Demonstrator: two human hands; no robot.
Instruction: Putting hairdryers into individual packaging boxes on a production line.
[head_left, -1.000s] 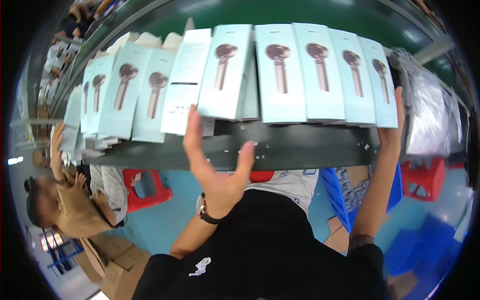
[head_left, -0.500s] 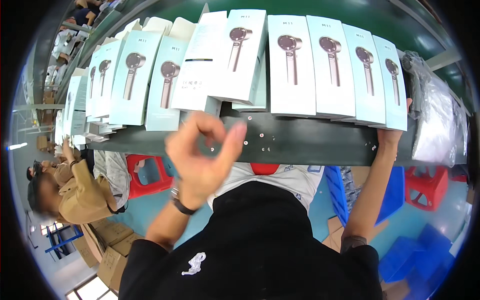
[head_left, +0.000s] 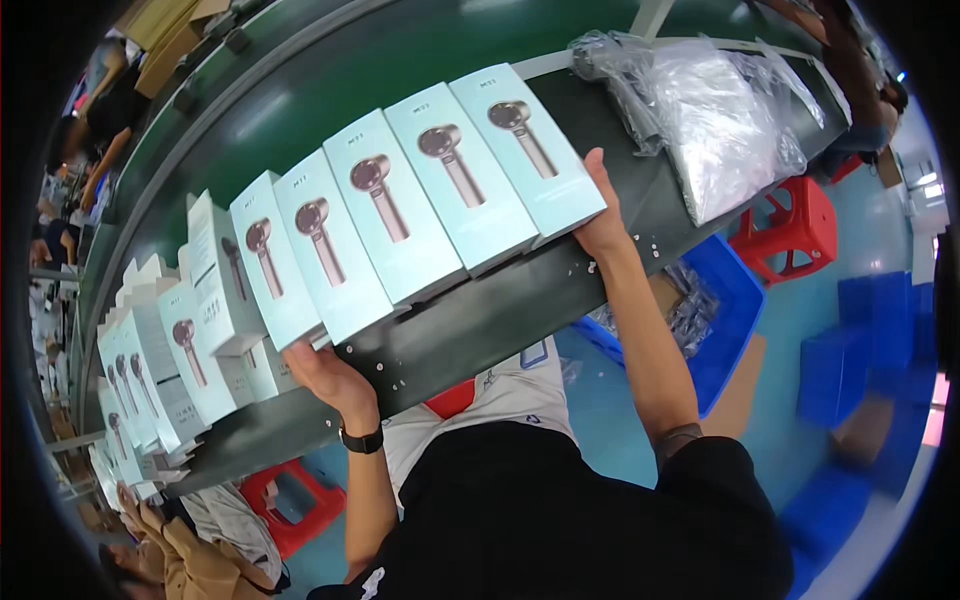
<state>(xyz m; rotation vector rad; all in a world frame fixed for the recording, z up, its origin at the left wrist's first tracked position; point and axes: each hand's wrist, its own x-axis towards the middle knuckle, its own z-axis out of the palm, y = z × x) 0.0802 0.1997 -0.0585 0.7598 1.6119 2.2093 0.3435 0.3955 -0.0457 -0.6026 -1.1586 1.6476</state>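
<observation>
Several pale blue-green cartons (head_left: 395, 230), each printed with a round-headed handheld device, stand side by side in a slanting row on the dark bench. My left hand (head_left: 335, 383) is at the lower corner of the leftmost carton (head_left: 275, 260), its fingertips partly hidden by the box. At the other end, my right hand (head_left: 604, 215) presses against the side of the rightmost carton (head_left: 530, 150), thumb upward. The row is held between both hands. Left of it, another carton (head_left: 225, 275) leans on top of others.
More cartons (head_left: 190, 350), some with raised flaps, line the bench (head_left: 480, 325) to the left. Clear plastic bags (head_left: 710, 130) lie at its right end. Small pale bits dot the bench edge. Below are a blue crate (head_left: 735, 340) and red stools (head_left: 790, 230). A co-worker (head_left: 200, 550) sits lower left.
My left hand has come down from mid-air to the left end of the carton row. The view has turned right, and the row's cartons now stand closer together.
</observation>
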